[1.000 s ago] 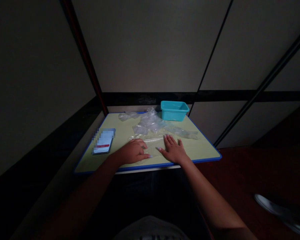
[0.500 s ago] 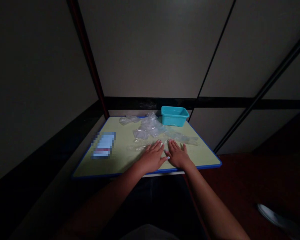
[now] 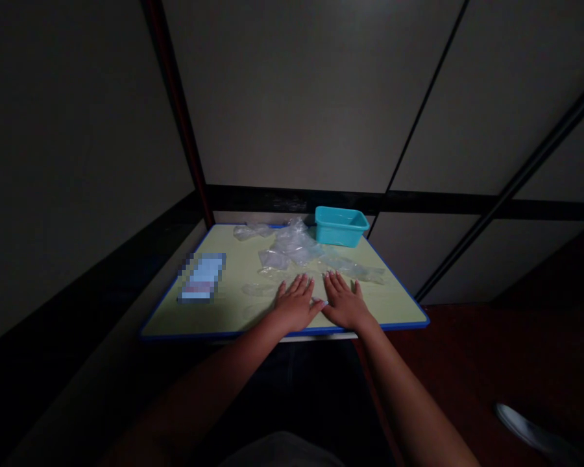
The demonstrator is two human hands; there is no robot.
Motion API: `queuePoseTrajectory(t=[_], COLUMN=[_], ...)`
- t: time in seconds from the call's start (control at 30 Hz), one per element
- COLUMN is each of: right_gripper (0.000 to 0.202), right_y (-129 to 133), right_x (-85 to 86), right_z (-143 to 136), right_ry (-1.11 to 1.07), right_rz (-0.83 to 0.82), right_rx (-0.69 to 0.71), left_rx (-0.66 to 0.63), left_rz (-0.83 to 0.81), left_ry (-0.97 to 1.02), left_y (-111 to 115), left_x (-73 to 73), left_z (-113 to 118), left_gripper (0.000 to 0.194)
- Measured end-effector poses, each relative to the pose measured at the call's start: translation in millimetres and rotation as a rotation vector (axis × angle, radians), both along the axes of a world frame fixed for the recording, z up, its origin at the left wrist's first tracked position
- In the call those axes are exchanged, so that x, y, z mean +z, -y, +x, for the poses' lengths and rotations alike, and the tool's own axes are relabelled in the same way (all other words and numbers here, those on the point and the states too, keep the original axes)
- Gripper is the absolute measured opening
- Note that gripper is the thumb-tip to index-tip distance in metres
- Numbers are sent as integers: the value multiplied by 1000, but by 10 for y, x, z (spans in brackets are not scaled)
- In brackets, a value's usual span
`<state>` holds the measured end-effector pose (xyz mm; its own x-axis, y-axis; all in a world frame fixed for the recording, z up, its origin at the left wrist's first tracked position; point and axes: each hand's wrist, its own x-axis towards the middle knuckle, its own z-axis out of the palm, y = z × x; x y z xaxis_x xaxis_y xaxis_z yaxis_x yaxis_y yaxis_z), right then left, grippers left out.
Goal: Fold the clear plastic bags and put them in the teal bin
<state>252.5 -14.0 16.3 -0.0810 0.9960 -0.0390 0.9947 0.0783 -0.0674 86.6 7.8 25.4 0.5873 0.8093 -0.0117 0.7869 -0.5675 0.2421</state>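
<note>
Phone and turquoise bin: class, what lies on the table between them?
In the head view, crumpled clear plastic lies between the phone and the turquoise bin; nearer the phone, pale yellow tabletop shows.

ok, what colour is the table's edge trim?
Blue. The edge trim shows best in the head view, along the near side of the table.

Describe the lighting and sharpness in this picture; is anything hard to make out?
Head view: dim overall, darkest around the lower edges; head view: small glints on the crumpled clear plastic; head view: the phone is pixelated, its screen unreadable.
</note>
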Motion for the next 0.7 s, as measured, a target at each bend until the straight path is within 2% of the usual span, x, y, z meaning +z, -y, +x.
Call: queuePoseTrajectory(t=[0.2, 0.47, 0.7], right_gripper=[74, 83, 82], right_y=[10, 19, 7], right_x=[22, 59, 26], right_z=[-17, -30, -15], right_ry=[-20, -26, -14], right_rz=[4, -24, -15], right_rx=[-12, -25, -27], left_rx=[28, 49, 47], left_rz=[-22, 55, 79], left_ry=[-50, -32, -37], left_y=[-14, 5, 12], left_x=[-7, -92, -81], left_z=[-187, -629, -915], left_gripper=[76, 78, 78])
